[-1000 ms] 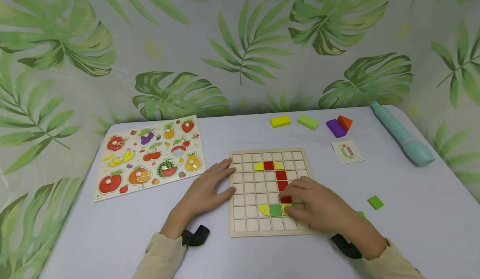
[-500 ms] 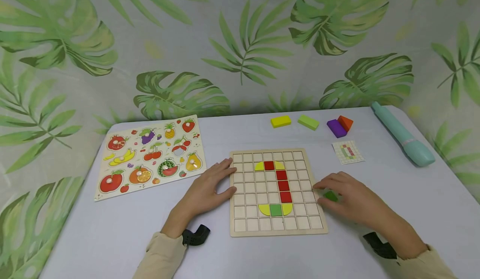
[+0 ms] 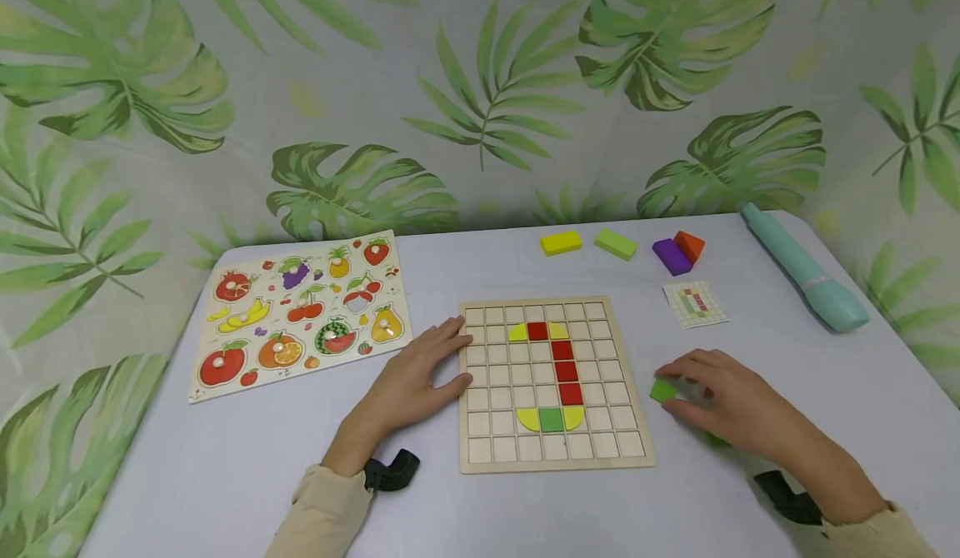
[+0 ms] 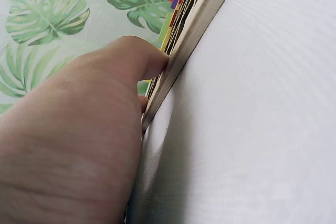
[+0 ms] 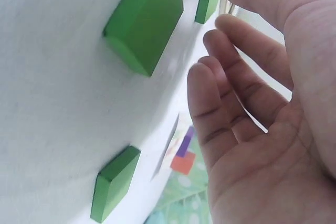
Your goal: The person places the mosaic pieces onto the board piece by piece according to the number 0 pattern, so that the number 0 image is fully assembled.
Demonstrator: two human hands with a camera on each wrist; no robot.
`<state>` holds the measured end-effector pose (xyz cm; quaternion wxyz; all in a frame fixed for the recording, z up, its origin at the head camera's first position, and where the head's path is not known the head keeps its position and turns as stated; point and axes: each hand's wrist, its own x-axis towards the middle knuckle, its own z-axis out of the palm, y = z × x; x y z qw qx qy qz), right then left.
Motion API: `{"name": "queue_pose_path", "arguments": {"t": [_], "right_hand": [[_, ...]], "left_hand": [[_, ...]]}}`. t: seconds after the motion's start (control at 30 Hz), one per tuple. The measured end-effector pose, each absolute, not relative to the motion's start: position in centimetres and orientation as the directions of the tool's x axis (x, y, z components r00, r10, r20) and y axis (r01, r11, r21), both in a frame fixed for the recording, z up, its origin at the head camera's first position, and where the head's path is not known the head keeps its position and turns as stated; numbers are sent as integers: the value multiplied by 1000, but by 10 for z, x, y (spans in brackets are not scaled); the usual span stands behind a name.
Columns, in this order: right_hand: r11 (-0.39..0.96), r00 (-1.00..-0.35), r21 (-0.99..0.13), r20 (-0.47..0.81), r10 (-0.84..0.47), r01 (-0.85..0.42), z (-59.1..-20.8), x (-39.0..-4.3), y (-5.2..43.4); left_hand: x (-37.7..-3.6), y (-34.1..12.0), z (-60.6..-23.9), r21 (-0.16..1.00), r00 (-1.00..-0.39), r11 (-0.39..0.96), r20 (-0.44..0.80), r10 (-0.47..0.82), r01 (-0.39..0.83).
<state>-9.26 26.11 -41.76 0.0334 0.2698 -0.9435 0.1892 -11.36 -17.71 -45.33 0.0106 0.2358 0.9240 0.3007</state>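
Observation:
My left hand [image 3: 412,379] rests at the left edge of the wooden grid board [image 3: 487,450], fingertips and thumb touching its rim. In the left wrist view the thumb [image 4: 149,59] presses on the board's side. On the board, red, yellow and green tiles [image 3: 551,420] form a shape open on its left. My right hand [image 3: 731,400] hovers right of the board, loosely curved, its thumb and fingertips around a green square tile [image 3: 663,390]. The right wrist view shows a gap between thumb and fingers, plus two more green tiles [image 5: 149,22] on the table.
A pattern card [image 3: 696,303] lies beyond my right hand. Farther back are yellow [image 3: 561,243], light green [image 3: 616,244], purple [image 3: 672,256] and orange [image 3: 691,246] blocks. A teal wand-like object [image 3: 810,275] lies far right, a fruit puzzle board [image 3: 300,316] at left.
My right hand has left the lower tiles on the board and moved right, to the green tile beside it. The lower right yellow tile is now uncovered. My left hand stays put.

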Motion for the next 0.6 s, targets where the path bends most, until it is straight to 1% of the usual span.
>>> {"name": "queue_pose_path", "arguments": {"t": [0.27,0.5,0.6], "right_hand": [[787,-863,-370,100,-495,-494,-417,-93,259],[759,-859,-431,85,-505,-488,-409,-99,241],[755,-858,-444,65,-510,-482,-406,-102,231]], "left_hand": [[-114,-177,-453,564,-886,703,127,445,434],[-113,-178,-454,562,-888,704,135,440,434],[-112,-177,-453,568,-891,706,120,439,424]]}}
